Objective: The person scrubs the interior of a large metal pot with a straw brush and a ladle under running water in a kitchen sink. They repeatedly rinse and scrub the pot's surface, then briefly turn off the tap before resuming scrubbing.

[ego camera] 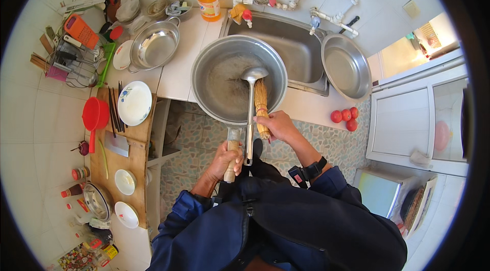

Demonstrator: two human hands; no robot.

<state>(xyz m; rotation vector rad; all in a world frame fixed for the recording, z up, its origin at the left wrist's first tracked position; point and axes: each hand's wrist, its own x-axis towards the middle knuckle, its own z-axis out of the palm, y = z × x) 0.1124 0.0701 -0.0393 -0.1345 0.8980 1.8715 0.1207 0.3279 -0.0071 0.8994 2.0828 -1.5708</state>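
A metal wok (226, 75) with a wooden handle is held in front of me, partly over the sink's near left corner. My left hand (226, 160) is closed around its wooden handle. A steel ladle (251, 98) rests with its bowl inside the wok and its handle extending over the rim towards me. Just right of the ladle, my right hand (278, 124) grips a straw pot brush (261, 100), its bristles inside the wok. Whether the right hand also touches the ladle I cannot tell. The steel sink (287, 47) lies behind and to the right of the wok.
A steel basin (346, 67) leans at the sink's right, with several tomatoes (336, 116) nearer me. On the left are a two-handled steel pan (155, 46), a white plate (134, 103), a cleaver (117, 144) and a red dipper (95, 113). An orange soap bottle (208, 0) stands behind.
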